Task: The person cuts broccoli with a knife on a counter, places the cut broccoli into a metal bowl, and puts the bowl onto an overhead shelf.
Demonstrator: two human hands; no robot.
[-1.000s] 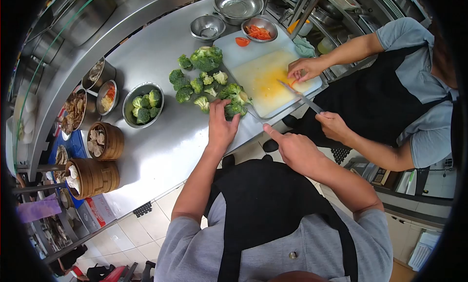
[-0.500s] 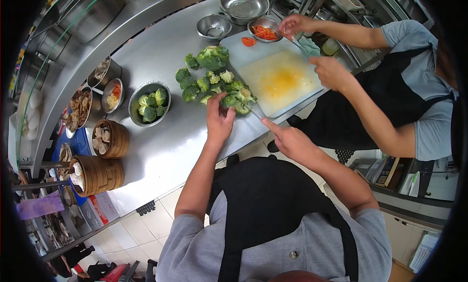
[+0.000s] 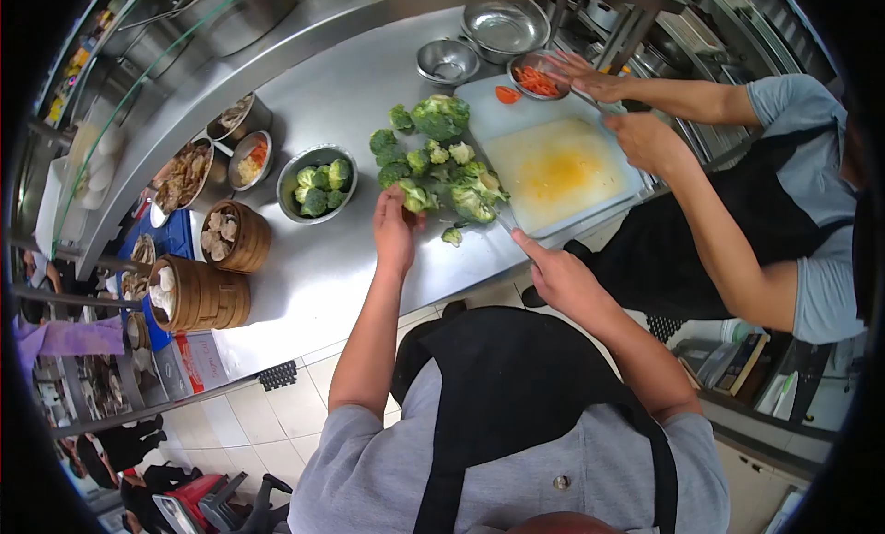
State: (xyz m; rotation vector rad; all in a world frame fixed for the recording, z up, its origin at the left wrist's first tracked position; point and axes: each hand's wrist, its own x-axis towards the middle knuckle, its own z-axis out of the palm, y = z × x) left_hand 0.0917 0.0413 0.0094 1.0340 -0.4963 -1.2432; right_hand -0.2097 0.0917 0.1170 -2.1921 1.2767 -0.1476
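Head view: 1 broccoli floret [image 3: 421, 198] sat on or just over the steel table [image 3: 350, 257], touching and right of the nearer left hand's [image 3: 395, 237] bent fingers, hold unclear; right hand [image 3: 564, 280], farther right, gripped a knife [image 3: 505, 219].

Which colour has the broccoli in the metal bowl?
The broccoli is green, with paler stems; it shows best in the head view.

My steel counter [image 3: 323, 268], mid-frame, bearing: cut broccoli [image 3: 441, 117], centre; bowl [image 3: 314, 218] of florets [image 3: 315, 186], left of centre; two bamboo steamers [image 3: 212, 296], left; white cutting board [image 3: 551, 114], right of centre; small steel bowl [image 3: 448, 64], top centre.
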